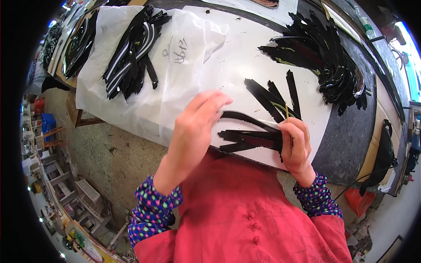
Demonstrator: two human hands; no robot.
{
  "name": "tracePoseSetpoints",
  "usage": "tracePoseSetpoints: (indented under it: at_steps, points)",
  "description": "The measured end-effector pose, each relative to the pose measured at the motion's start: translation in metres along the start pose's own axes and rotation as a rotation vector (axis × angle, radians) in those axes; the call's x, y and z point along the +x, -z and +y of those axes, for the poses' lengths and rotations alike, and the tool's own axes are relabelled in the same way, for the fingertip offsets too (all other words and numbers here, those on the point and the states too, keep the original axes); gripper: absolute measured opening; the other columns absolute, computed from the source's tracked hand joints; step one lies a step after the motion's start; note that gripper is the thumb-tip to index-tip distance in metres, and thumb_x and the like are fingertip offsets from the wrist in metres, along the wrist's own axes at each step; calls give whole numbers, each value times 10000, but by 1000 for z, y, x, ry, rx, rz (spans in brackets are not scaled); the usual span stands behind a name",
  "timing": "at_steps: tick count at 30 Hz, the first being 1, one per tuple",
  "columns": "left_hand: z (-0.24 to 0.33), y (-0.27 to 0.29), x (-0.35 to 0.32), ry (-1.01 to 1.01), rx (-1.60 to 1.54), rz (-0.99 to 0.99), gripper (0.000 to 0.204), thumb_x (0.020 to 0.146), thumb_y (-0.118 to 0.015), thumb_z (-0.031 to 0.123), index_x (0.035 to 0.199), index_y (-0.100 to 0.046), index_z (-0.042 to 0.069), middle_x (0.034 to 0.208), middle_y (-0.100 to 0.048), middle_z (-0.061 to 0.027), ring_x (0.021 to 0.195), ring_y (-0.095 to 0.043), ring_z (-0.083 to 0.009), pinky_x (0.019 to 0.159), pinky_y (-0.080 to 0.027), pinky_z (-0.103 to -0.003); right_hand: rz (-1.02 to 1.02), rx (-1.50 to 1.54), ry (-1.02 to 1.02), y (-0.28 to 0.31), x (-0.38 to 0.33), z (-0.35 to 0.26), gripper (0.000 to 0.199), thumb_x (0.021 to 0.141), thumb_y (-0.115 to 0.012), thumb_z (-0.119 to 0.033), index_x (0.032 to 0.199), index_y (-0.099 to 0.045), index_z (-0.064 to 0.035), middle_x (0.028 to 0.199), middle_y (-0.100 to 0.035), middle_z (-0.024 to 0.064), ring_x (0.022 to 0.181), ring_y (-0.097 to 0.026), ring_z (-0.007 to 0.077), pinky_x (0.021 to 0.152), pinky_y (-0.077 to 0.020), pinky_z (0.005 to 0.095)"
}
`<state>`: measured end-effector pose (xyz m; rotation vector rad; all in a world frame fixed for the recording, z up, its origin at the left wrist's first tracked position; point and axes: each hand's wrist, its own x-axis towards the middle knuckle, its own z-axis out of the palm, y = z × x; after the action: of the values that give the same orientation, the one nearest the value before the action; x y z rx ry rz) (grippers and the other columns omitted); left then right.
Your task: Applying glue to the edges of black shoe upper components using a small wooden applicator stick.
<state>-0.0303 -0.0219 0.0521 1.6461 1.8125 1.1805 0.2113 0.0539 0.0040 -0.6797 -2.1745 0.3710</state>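
A curved black strip (245, 117) spans the gap between my hands. My left hand (195, 125) is closed at its left end, the fingertips slightly blurred and the thumb mostly hidden. At the strip's right end, my right hand (296, 142) pinches a thin yellowish stick (287, 110) that points up from the fingers. Whether these fingers also grip the strip cannot be made out. Several loose black strips (250, 139) lie beneath, partly covered by the right hand. Just beyond it, more black strips (267, 98) with jagged ends fan out on the white sheet (228, 79).
A large heap of black strips (329, 61) lies at the far right. Another bundle (133, 52), with pale edges, rests on translucent plastic (184, 39) at the left. A plastic bottle (367, 27) stands far right. A black object (379, 158) lies near the table's right edge.
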Motion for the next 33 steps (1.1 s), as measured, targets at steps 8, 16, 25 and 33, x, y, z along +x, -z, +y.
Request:
tracePoseSetpoints:
  at_steps: [8,16,25,33]
  points:
    - [-24,-28,6,-158,318,105,214,848,-713,-29,1056,-699,21,1100,-664,-94,1021,-620,-284,880,-497,-404,79,25,-278,8,9,1,171,912,-643,113,1055,-618,22,981,-628,151,841,-656,250,752,-541,317]
    - [-29,-29,-23,-214,401,120,306,795,-645,-88,1080,-724,-12,1097,-698,-112,1042,-652,-297,906,-533,-408,-12,502,-461,-13,40,-24,134,958,-595,93,1071,-619,25,1087,-595,120,804,-686,132,718,-552,244]
    - [-25,-28,-21,-134,452,168,381,815,-683,-79,1184,-711,11,1119,-691,-112,1036,-643,-300,920,-521,-394,-72,597,-577,-39,41,-12,116,979,-585,76,1079,-602,20,1102,-582,89,843,-683,133,742,-557,236]
    - [-24,-28,-12,11,217,311,327,870,-720,-57,1186,-717,28,993,-666,-105,867,-654,-208,765,-552,-322,-31,675,-620,-38,40,-8,113,987,-576,76,1082,-590,17,1087,-576,74,853,-678,133,768,-548,239]
